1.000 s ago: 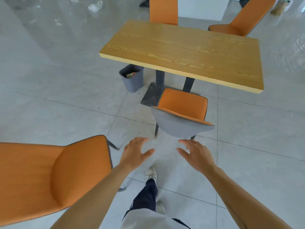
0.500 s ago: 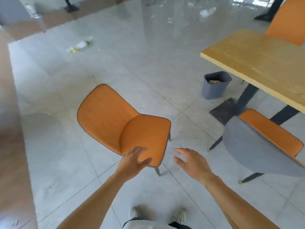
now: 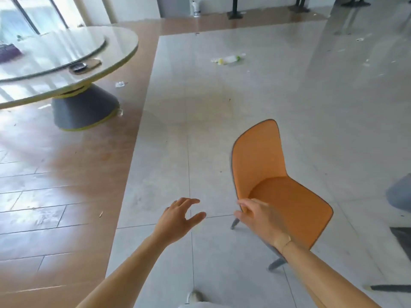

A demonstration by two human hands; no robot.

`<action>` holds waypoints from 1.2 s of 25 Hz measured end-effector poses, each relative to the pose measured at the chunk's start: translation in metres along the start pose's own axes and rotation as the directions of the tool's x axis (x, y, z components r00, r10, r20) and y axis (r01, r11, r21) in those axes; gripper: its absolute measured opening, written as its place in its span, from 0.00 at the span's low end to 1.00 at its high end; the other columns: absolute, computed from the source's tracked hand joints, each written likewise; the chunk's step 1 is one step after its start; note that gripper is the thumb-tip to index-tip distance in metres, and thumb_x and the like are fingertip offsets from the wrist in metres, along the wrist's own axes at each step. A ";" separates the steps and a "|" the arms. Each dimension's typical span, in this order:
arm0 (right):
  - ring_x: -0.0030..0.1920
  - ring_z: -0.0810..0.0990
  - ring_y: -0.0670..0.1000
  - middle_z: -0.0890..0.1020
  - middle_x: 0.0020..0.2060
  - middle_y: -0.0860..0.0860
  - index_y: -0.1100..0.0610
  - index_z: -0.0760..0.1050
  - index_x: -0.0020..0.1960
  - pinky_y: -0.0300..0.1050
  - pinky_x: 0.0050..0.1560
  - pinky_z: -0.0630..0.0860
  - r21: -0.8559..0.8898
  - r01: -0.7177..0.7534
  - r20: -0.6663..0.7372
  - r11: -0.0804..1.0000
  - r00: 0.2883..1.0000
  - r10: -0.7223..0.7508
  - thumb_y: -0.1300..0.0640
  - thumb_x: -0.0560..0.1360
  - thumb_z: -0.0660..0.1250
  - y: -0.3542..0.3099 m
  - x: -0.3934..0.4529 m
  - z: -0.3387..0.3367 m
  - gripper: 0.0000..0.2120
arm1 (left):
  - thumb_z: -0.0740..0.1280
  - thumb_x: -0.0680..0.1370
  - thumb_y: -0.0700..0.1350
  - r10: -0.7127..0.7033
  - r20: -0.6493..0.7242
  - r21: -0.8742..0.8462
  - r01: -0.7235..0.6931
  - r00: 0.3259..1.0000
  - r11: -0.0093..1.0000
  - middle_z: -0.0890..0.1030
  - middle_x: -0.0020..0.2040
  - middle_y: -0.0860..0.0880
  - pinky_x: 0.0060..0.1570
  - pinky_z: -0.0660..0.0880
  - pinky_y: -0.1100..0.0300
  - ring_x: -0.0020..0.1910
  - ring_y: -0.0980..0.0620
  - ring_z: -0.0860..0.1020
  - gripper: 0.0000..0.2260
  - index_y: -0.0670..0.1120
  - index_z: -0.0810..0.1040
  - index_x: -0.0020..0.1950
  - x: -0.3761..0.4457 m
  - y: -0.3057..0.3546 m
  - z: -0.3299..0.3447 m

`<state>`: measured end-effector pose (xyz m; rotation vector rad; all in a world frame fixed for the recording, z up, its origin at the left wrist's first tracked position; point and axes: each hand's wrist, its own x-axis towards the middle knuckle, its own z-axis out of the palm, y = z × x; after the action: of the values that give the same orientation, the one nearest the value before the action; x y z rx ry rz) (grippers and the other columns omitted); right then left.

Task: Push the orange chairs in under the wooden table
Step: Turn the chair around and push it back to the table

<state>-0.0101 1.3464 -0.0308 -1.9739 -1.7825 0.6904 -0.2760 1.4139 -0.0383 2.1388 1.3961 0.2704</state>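
Observation:
An orange chair [image 3: 273, 174] with a grey shell and grey legs stands on the tiled floor at the right, its back towards the far side. My right hand [image 3: 260, 218] hovers in front of the near left corner of its seat, fingers loosely spread; I cannot tell whether it touches. My left hand [image 3: 180, 216] is open in the air left of the chair, over bare floor, holding nothing. The grey back of a second chair [image 3: 399, 196] shows at the right edge. The wooden table is out of view.
A large round glass-topped table [image 3: 66, 63] on a grey cone base stands at the left on wood flooring. Litter, including a plastic bottle [image 3: 229, 60], lies on the tiles farther off. A dark base plate [image 3: 402, 236] shows at the right edge.
My view has swung left, away from the wooden table, which has left the frame. The loose orange chair now sits at the right under my right hand; both hands stay open.

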 end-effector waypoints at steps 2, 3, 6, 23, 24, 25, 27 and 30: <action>0.54 0.78 0.43 0.80 0.55 0.40 0.42 0.75 0.62 0.39 0.48 0.74 0.003 0.017 0.016 1.000 1.000 -0.018 0.37 0.75 0.63 -0.027 0.024 0.015 0.19 | 0.56 0.73 0.73 -0.019 -0.005 -0.018 0.019 1.000 1.000 0.74 0.66 0.59 0.64 0.70 0.53 0.65 0.56 0.71 0.29 0.60 0.71 0.68 0.004 -0.032 -0.021; 0.55 0.77 0.42 0.80 0.55 0.40 0.41 0.75 0.63 0.40 0.49 0.75 0.002 0.016 0.024 1.000 1.000 -0.016 0.36 0.75 0.62 -0.037 0.035 0.020 0.19 | 0.55 0.72 0.74 -0.021 -0.007 -0.022 0.021 1.000 1.000 0.74 0.66 0.59 0.64 0.70 0.52 0.65 0.56 0.71 0.30 0.60 0.71 0.68 0.007 -0.045 -0.030; 0.56 0.77 0.42 0.79 0.56 0.39 0.40 0.74 0.63 0.44 0.51 0.77 -0.016 0.002 0.040 1.000 0.999 -0.001 0.35 0.75 0.60 -0.059 0.064 0.033 0.19 | 0.53 0.72 0.74 -0.021 -0.011 -0.024 0.021 1.000 0.999 0.75 0.66 0.58 0.64 0.70 0.51 0.64 0.56 0.72 0.31 0.59 0.71 0.68 0.023 -0.079 -0.056; 0.57 0.78 0.43 0.79 0.60 0.41 0.44 0.72 0.65 0.42 0.46 0.78 0.022 -0.308 -0.156 0.951 0.939 0.308 0.35 0.76 0.60 0.030 0.251 -0.033 0.22 | 0.59 0.76 0.69 0.193 0.379 0.154 -0.268 0.905 0.951 0.71 0.70 0.57 0.66 0.66 0.53 0.67 0.55 0.69 0.25 0.60 0.68 0.70 0.340 -0.030 -0.074; 0.57 0.78 0.42 0.79 0.61 0.41 0.44 0.72 0.65 0.41 0.46 0.79 0.031 -0.328 -0.165 0.944 0.930 0.329 0.35 0.76 0.60 0.035 0.258 -0.039 0.22 | 0.59 0.76 0.69 0.221 0.395 0.155 -0.302 0.892 0.941 0.71 0.69 0.57 0.66 0.66 0.53 0.67 0.55 0.69 0.25 0.61 0.68 0.70 0.358 -0.018 -0.073; 0.56 0.78 0.42 0.78 0.61 0.41 0.44 0.72 0.65 0.41 0.45 0.79 0.039 -0.349 -0.177 0.936 0.920 0.350 0.34 0.75 0.60 0.042 0.265 -0.045 0.23 | 0.59 0.75 0.69 0.247 0.416 0.155 -0.336 0.875 0.929 0.71 0.69 0.58 0.66 0.66 0.53 0.67 0.55 0.69 0.25 0.61 0.67 0.70 0.377 -0.006 -0.070; 0.53 0.79 0.42 0.78 0.61 0.41 0.44 0.71 0.66 0.40 0.43 0.79 0.041 -0.382 -0.205 0.923 0.901 0.382 0.34 0.75 0.59 0.053 0.276 -0.051 0.24 | 0.59 0.75 0.69 0.286 0.467 0.161 -0.398 0.837 0.903 0.71 0.69 0.58 0.67 0.65 0.54 0.68 0.55 0.68 0.25 0.62 0.67 0.70 0.410 0.012 -0.063; 0.57 0.78 0.44 0.77 0.64 0.43 0.46 0.69 0.69 0.40 0.48 0.78 0.048 -0.466 -0.221 0.883 0.857 0.465 0.32 0.75 0.58 0.070 0.286 -0.053 0.28 | 0.60 0.76 0.68 0.360 0.538 0.153 -0.509 0.762 0.847 0.71 0.69 0.59 0.66 0.64 0.56 0.68 0.56 0.68 0.24 0.62 0.67 0.70 0.460 0.034 -0.045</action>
<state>0.0974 1.6246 -0.0582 -2.4089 -1.1787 0.5653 -0.0700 1.8291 -0.0436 2.5270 0.6512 -0.3221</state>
